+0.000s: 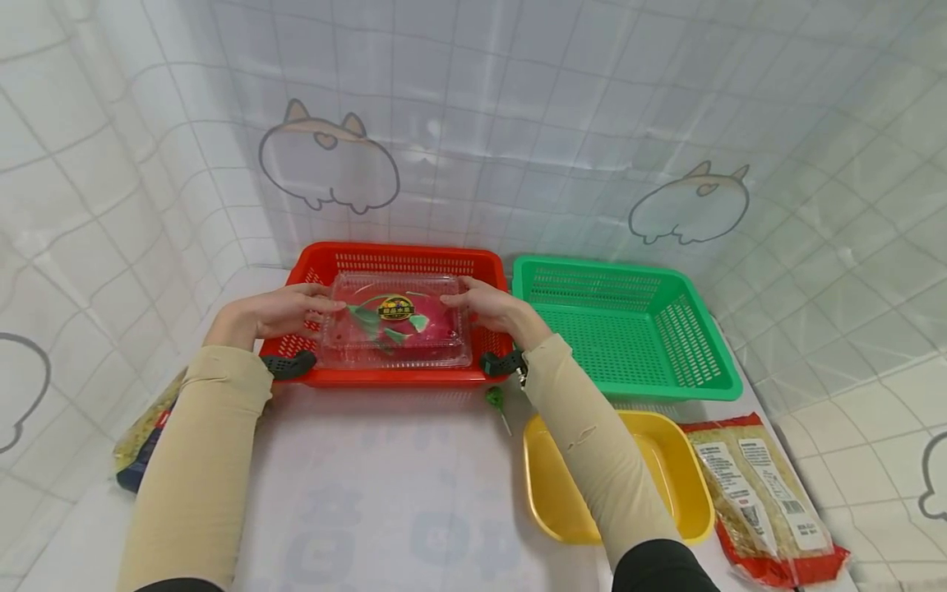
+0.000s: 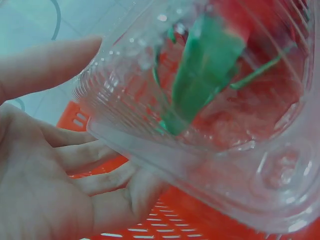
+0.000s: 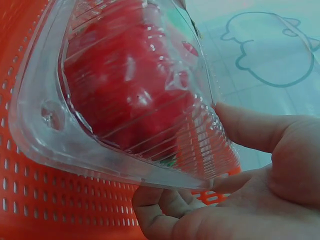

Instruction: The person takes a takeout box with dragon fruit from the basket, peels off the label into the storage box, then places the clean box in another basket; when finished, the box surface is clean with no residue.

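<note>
A clear plastic fruit box (image 1: 395,329) with a dark, gold-edged label holds a red-pink dragon fruit (image 3: 130,85) with green scales. It is at the red basket (image 1: 403,376), tilted in both wrist views. My left hand (image 1: 288,308) grips its left end, the thumb along the side and the fingers (image 2: 107,197) under the rim. At the other end my right hand (image 1: 491,308) holds the box the same way, fingers curled beneath the rim. Whether the box touches the basket floor is hidden.
Right of the red basket stands a green basket (image 1: 607,341). A yellow tray (image 1: 543,493) sits in front of it, partly under my right forearm. Packaged goods (image 1: 762,493) lie at the right, another pack (image 1: 140,444) at the left. A small green lollipop-like item (image 1: 496,398) lies between.
</note>
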A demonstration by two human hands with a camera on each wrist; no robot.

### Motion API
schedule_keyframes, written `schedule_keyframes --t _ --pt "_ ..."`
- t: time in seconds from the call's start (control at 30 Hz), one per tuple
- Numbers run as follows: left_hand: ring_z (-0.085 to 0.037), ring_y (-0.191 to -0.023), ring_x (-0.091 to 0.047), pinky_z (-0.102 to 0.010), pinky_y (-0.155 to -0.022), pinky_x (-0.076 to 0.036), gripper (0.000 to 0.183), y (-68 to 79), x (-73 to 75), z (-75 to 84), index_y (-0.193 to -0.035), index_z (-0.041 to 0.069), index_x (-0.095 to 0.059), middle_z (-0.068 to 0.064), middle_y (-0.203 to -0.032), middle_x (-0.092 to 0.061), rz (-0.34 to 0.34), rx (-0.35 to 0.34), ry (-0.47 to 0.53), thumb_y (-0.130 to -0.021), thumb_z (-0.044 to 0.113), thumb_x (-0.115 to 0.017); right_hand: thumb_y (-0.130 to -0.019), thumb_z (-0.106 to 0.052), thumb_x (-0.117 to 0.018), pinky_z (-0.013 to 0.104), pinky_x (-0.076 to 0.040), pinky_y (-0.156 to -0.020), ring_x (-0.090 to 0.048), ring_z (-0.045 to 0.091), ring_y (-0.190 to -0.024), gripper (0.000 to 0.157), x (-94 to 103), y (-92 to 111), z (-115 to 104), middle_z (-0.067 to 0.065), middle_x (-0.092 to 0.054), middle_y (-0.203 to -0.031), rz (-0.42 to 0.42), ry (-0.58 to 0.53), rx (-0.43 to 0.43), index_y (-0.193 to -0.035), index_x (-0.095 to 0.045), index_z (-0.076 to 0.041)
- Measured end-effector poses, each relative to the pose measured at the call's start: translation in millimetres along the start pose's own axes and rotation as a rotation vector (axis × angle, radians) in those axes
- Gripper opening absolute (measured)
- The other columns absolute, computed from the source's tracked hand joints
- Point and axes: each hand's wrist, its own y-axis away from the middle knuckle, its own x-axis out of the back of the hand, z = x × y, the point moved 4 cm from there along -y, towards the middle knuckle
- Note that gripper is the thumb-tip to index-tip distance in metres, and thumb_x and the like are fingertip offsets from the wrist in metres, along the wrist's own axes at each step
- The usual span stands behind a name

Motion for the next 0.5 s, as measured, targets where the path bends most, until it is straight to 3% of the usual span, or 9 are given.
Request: schedule_keyframes --t 0.27,0.5 --pt "-0.045 -0.141 -0.025 -0.06 -0.111 -0.037 0.093 3.2 0.4 -0.9 -0.157 -0.001 0.008 -0.026 -0.161 -0.006 0.025 -0.014 -0.003 -0.101 0.032 -0.058 -0.098 -0.026 -0.064 0.052 -0.039 -0.111 -0.046 0.029 -0.128 0.084 -1.1 0.7 0.2 0.008 -0.043 -0.144 -0.012 -0.015 0.018 -0.161 -0.01 -0.019" --pt "-0.042 -0.14 -0.029 -0.057 -0.11 -0.039 0.091 3.0 1.0 -2.2 -0.159 0.002 0.006 -0.023 -0.161 -0.01 0.035 -0.034 0.026 -0.101 0.034 -0.057 -0.097 -0.027 -0.066 0.056 -0.026 -0.118 -0.047 0.02 -0.107 0.089 1.8 2.3 0.0 0.007 -0.033 -0.153 0.009 -0.049 0.042 -0.162 -0.005 -0.022"
